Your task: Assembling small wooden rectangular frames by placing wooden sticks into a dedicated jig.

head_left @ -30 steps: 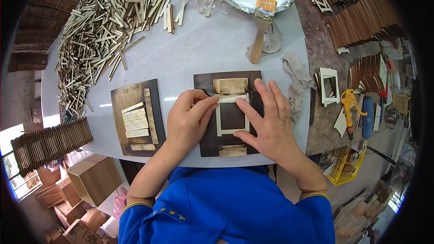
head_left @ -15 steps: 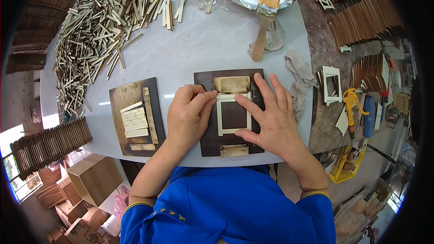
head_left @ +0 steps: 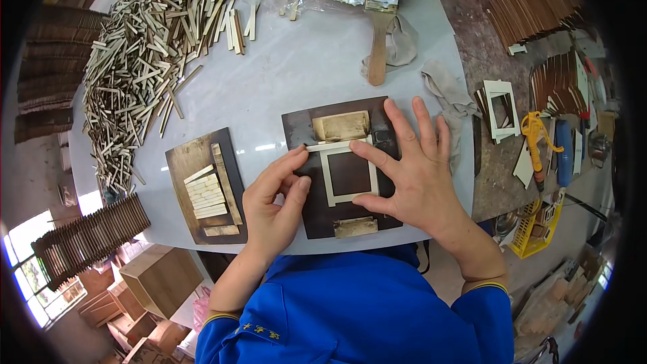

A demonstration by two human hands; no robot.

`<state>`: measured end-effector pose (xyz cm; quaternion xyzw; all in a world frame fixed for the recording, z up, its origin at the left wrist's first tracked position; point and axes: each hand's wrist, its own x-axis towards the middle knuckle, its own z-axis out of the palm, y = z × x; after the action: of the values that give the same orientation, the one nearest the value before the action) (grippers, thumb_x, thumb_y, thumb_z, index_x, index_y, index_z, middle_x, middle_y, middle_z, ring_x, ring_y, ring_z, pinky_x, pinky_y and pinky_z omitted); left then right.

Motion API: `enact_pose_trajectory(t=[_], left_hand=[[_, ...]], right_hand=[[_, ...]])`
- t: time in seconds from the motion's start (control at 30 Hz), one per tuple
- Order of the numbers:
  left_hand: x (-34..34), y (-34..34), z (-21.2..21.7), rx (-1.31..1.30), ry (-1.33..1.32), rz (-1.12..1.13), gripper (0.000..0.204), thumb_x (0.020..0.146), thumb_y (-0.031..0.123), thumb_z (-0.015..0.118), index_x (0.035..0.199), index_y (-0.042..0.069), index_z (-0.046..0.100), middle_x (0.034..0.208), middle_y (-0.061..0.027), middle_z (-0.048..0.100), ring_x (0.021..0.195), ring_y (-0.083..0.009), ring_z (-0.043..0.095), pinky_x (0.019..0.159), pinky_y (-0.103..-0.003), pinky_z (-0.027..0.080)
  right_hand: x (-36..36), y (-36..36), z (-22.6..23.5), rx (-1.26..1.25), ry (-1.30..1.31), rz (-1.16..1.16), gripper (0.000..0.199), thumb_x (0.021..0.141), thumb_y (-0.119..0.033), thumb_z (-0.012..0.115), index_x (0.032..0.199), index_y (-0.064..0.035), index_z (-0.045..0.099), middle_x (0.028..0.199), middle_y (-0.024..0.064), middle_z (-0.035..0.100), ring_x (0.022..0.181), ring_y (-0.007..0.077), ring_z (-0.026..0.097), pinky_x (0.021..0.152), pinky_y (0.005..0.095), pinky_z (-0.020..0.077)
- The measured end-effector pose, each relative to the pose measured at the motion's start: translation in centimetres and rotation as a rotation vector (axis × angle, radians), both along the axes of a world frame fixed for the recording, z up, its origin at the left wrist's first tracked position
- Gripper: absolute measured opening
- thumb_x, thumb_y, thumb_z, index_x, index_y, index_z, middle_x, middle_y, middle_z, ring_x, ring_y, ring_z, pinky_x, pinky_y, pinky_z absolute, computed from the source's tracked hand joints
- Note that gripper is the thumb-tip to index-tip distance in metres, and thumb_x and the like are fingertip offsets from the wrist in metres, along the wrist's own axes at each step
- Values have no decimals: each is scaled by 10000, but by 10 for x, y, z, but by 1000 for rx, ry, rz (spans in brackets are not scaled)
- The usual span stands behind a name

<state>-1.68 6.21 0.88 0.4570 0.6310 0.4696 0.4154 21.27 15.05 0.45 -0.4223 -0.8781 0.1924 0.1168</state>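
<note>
On the near tabletop (head_left: 283, 74), a pale frame (head_left: 348, 174) of thin strips lies on a dark board (head_left: 304, 212). Both grips are open: left hand (head_left: 273, 207) presses its left corner, right hand (head_left: 419, 176) its right edge. It looks light, stiff and fragile; hold it by opposite outer edges.

Both hands press a pale frame (head_left: 348, 172) onto a dark board (head_left: 317, 212).

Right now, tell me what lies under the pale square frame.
The pale frame lies on a dark board, which shows through its opening. The left hand and right hand press its sides; the board parts beneath them are covered.
</note>
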Motion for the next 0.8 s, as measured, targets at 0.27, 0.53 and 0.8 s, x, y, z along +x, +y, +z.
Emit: enact_pose_trajectory(t=[0.27, 0.53, 0.8], left_hand=[[10, -3, -7, 22, -110, 21, 386, 924, -104, 640, 1298, -19, 689, 1433, -192, 638, 758, -89, 567, 689, -206, 483], [14, 5, -3, 60, 205, -96, 433, 925, -1, 718, 1354, 10, 663, 1397, -166, 614, 870, -160, 607, 799, -279, 514], [30, 12, -9, 74, 1065, -276, 671, 929, 452, 726, 1486, 108, 582, 1370, -170, 477, 1315, -386, 453, 1096, -644, 317]], right_hand=[[2, -6, -1, 34, -24, -34, 770, 683, -539, 864, 1389, -294, 675, 1711, 181, 263, 1604, 435, 82, 1181, 739, 92], [4, -6, -5, 69, 1, -16, 764, 711, -532, 847, 1396, -246, 664, 1692, 218, 276, 1597, 446, 111, 1165, 745, 130], [4, -3, -9, 53, 80, 32, 768, 724, -486, 858, 1398, -180, 654, 1675, 222, 301, 1583, 445, 164, 1196, 667, 187]])
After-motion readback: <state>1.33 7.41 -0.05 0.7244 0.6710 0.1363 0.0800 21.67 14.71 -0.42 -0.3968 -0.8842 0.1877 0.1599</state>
